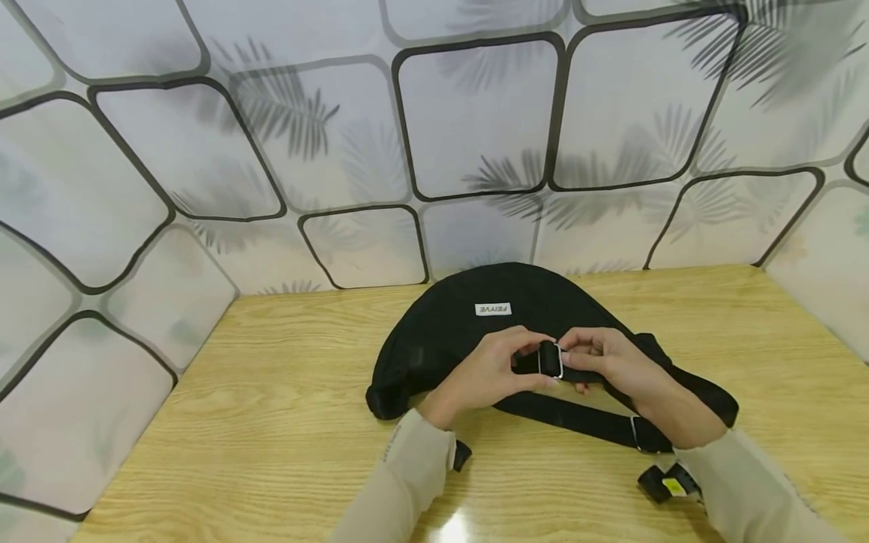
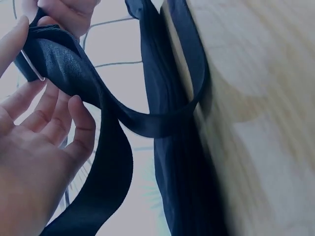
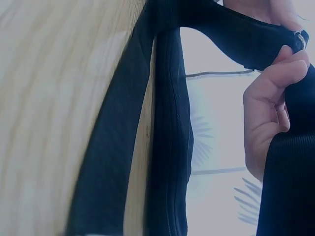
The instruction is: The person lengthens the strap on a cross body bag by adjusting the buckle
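Observation:
A black bag with a rounded top and a small white label lies on the table. Over its lower edge, a metal-framed strap slider threaded with black webbing is held up between both hands. My left hand pinches the slider by its edges, thumb on one side and fingers on the other. Beside it, my right hand grips the strap close to the slider's metal bar. A loop of webbing hangs down by the left palm.
More strap runs along the wooden table in front of the bag, with a second metal slider. A black buckle with a yellow sticker lies near the right sleeve. Another black end piece shows by the left sleeve. Patterned walls stand behind.

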